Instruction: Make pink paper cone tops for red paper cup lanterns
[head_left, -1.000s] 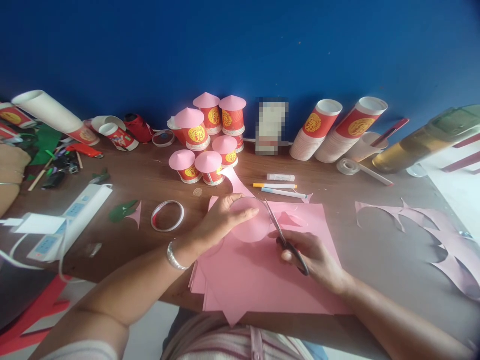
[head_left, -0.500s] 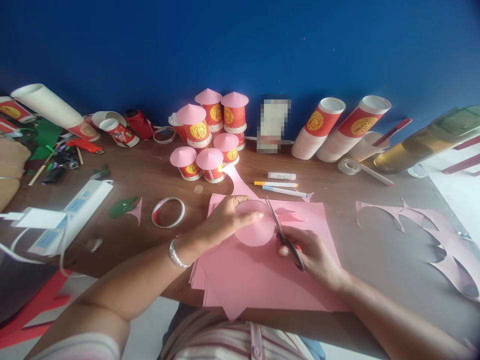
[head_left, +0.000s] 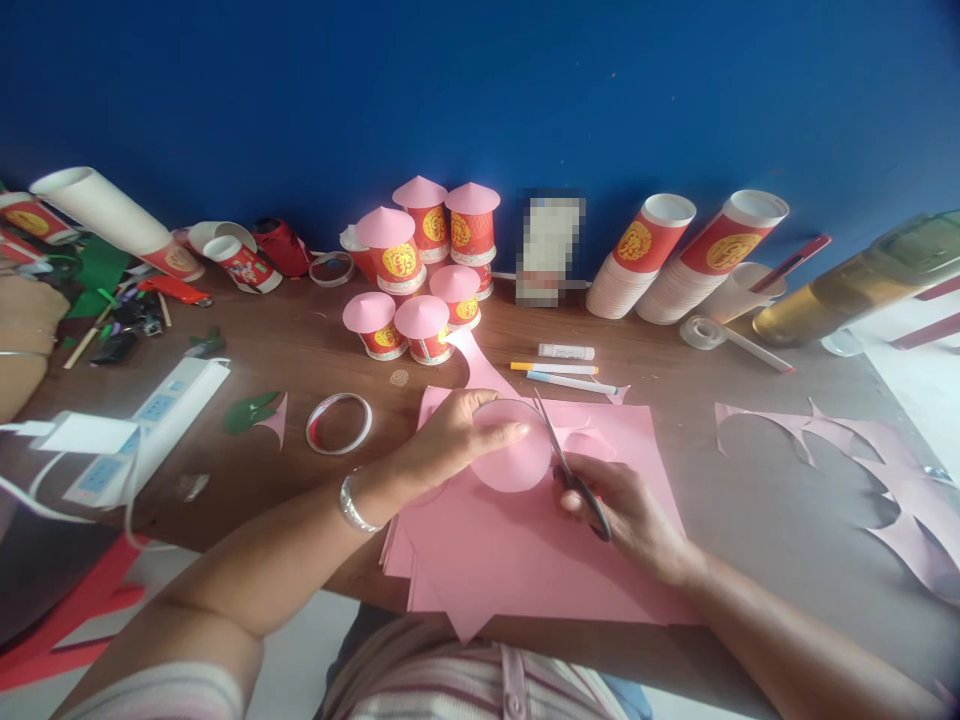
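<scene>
My left hand [head_left: 457, 440] pinches a round pink paper disc [head_left: 514, 462] by its left side, thumb on top. A strip of pink paper [head_left: 484, 360] reaches away from behind the disc toward the cups. My right hand [head_left: 619, 505] is closed around the dark handles of a pair of scissors [head_left: 572, 480]. Their blades point up and away, lying along the disc's right edge. Beneath both hands lies a stack of pink paper sheets [head_left: 555, 560]. Just beyond sit several red paper cups with pink paper cone tops [head_left: 421, 318].
Two stacks of cups [head_left: 641, 255] lean at the back right, near a tape roll [head_left: 703, 333] and a bottle [head_left: 825, 300]. Markers [head_left: 570, 383] and a glue stick [head_left: 566, 352] lie ahead. Paper offcuts [head_left: 885, 470] are at right; a tape ring [head_left: 339, 424] and power strip [head_left: 150, 430] at left.
A small pink scrap behind the scissor blades has shifted slightly. Both hands, the disc and the scissors stay nearly in place; the whole view has slid a little.
</scene>
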